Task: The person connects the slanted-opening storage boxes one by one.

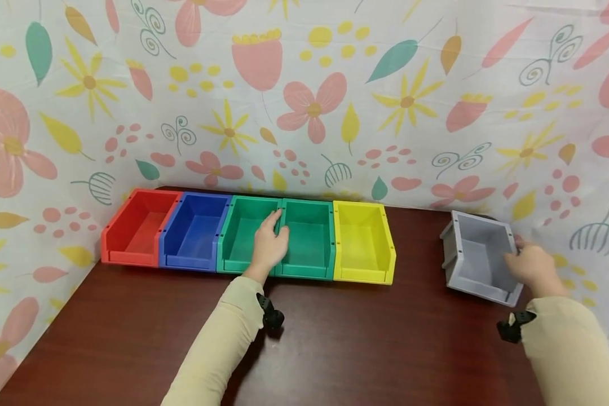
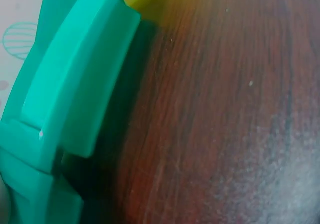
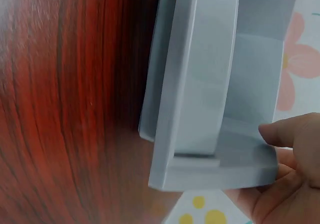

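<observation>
My right hand (image 1: 533, 269) grips the right side wall of a grey storage bin (image 1: 474, 287). In the right wrist view, the thumb (image 3: 280, 131) lies on the inside of that wall and the fingers curl round its outside. The grey bin sits askew at the right of the dark table. My left hand (image 1: 270, 245) lies over the adjoining walls of two green bins, the left one (image 1: 246, 225) and the right one (image 1: 307, 237), its fingers fairly straight. The left wrist view shows the green bins' front edge (image 2: 60, 69), with only a sliver of hand at the left border.
Left of the green bins stand a blue bin (image 1: 195, 231) and a red bin (image 1: 142, 231); a yellow bin (image 1: 365, 242) adjoins them on the right. All form one row along a flower-patterned cloth (image 1: 304, 101) behind the brown table (image 1: 365, 344).
</observation>
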Demonstrator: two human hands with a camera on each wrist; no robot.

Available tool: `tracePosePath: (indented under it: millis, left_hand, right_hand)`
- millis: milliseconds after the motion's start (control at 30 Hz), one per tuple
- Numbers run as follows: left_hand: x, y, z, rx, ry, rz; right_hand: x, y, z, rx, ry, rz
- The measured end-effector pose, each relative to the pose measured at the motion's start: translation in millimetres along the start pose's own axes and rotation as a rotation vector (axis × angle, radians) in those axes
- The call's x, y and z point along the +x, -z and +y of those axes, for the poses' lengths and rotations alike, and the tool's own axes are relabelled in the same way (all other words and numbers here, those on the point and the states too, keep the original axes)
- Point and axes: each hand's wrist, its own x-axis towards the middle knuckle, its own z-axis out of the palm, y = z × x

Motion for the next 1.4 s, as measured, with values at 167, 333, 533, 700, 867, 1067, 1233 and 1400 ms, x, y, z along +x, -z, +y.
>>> tracePosePath:
  millis: [167,333,533,700,867,1067,1233,1400]
  left_hand:
    - [2.3,0.5,12.1,0.238,-0.069,0.02]
    - [3.6,-9.8,36.0,0.516,-0.246,0.02]
    - [1.3,-49.5,63.3,0.52,-0.31,-0.114]
    - [-1.3,-85.4,76.3,0.456,-0.191,-0.215]
    - [2.5,-104.9,87.9,0.545,-0.071,-0.235]
    - [7.2,-108.5,93.7,0.707,0.013,-0.256]
    - [7.3,-107.7,92.4,0.677,0.012,-0.266]
    - [5.1,-109.0,86.9,0.539,0.05,-0.236]
  right_hand:
    - [-2.6,-1.3,-4.0,0.078,-0.061,-0.011]
    - [-5.4,-0.8,-13.2,0.142,-0.076,-0.001]
    - [-3.8,-1.9,-33.4,0.183,0.002,0.063]
    - [-3.1,-7.7,-52.3,0.225,0.045,0.089]
    - [-5.8,-10.1,-66.6,0.263,0.056,0.078]
    - [-4.9,-13.8,-77.6,0.267,0.084,0.075]
    - [-1.7,-15.3,-78.7,0.273,0.084,0.065]
    - [-0.9,-16.2,-80.3,0.288,0.073,0.051]
